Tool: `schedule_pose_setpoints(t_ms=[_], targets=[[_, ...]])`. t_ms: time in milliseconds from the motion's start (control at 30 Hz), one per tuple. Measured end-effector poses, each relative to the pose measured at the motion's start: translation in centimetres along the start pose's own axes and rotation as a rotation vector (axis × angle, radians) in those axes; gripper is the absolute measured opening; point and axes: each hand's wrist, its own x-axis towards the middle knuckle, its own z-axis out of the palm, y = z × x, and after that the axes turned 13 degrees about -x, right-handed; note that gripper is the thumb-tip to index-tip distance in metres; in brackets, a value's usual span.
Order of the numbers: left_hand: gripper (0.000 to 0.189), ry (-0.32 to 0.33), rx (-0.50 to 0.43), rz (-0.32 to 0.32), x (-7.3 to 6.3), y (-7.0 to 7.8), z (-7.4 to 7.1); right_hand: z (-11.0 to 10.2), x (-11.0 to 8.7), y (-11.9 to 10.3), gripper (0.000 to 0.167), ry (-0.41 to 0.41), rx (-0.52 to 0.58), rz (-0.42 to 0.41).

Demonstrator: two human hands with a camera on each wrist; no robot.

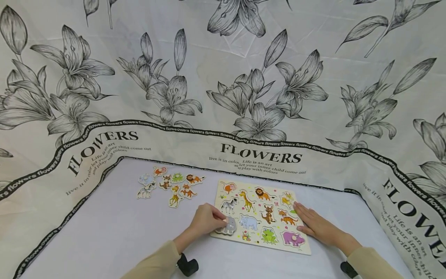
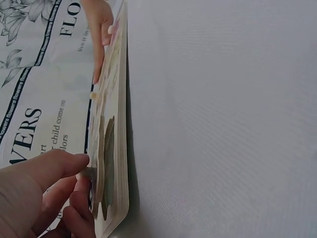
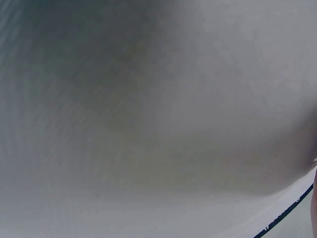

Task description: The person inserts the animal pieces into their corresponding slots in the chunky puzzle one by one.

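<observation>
A wooden animal puzzle board (image 1: 256, 217) lies on the white table. At its near left corner my left hand (image 1: 207, 220) pinches a grey elephant piece (image 1: 230, 226) by its small knob, between thumb and fingertips. In the left wrist view, that elephant piece (image 2: 100, 173) stands close over the board's face, its edge parted from it. My right hand (image 1: 318, 224) rests with straight fingers along the right edge of the board. Near its fingers, a purple hippo piece (image 1: 293, 239) with a knob sits in the near right corner. The right wrist view shows mostly blurred cloth.
Several loose animal pieces lie in a cluster left of the board, among them a zebra (image 1: 145, 190), a giraffe (image 1: 175, 197), a lion (image 1: 194, 178) and a frog (image 1: 177, 177). A flower-printed curtain (image 1: 244, 97) hangs behind and around the table.
</observation>
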Motion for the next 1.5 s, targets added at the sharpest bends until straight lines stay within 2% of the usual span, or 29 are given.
schedule_pose_setpoints(t_ms=[667,933,1200,1500], targets=[[0.007,0.014,0.022,0.006,0.13,-0.25,0.77,-0.33,0.04,-0.16,0.071,-0.019,0.012,0.013],[0.006,0.008,0.039,0.004,0.06,-0.14,0.69,-0.32,-0.04,-0.31,0.068,0.039,-0.001,-0.033],[0.005,0.009,0.059,-0.004,-0.09,-0.2,0.6,-0.47,-0.06,-0.45,0.069,0.019,0.003,-0.024],[0.006,0.008,0.059,-0.002,-0.12,-0.53,0.73,-0.23,-0.06,-0.33,0.068,0.039,-0.015,-0.023]])
